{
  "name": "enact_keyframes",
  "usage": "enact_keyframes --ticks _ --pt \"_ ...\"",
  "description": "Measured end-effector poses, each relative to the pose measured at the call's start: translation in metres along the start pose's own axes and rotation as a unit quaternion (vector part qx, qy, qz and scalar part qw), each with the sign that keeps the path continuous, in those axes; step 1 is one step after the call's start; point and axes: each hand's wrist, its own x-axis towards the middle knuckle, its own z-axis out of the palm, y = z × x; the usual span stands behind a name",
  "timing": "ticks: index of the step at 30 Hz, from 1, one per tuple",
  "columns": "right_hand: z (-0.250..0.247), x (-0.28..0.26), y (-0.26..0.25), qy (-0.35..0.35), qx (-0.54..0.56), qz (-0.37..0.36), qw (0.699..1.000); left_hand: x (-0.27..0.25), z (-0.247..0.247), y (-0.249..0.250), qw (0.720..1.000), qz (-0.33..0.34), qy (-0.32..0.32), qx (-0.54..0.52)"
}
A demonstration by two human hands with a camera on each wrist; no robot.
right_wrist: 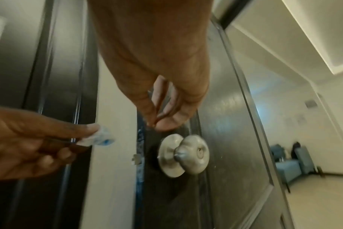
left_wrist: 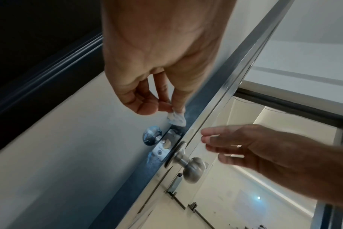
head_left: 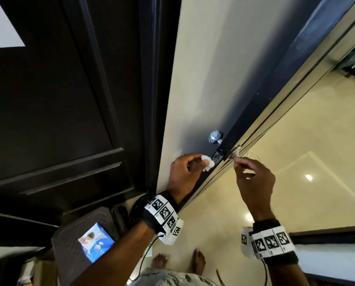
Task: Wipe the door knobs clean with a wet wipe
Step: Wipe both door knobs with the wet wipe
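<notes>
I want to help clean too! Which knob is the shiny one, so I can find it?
Find the thin edge of the open door with its metal latch plate. The shiny knob sticks out on the pale side, under the left hand. It gleams like a mirror; the other knob looks dull and brushed.

Lit phone screen (head_left: 96,242) on dark stand, blue sofa (right_wrist: 288,168) beyond.
</notes>
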Motion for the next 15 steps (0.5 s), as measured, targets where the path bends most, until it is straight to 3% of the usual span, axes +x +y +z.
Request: enact_keyframes --ticks 2,4,8,15 --pt "-0.002 0.013 0.007 0.054 -0.036 -0.015 0.998 0.006 0.004 -0.011 0.998 0.016 0.020 0.056" --pt "0.004 0.027 0.013 0.063 -0.055 -0.011 0.996 0.010 0.013 -0.017 0.995 0.043 0.038 0.086" --pt "0.019 0.048 0.021 0.028 -0.082 0.027 0.996 0.019 0.031 -0.009 0.995 0.032 0.054 0.073" --pt "0.014 0.056 0.030 -0.025 -0.065 0.009 0.998 0.028 0.056 -0.011 0.991 0.048 0.100 0.078"
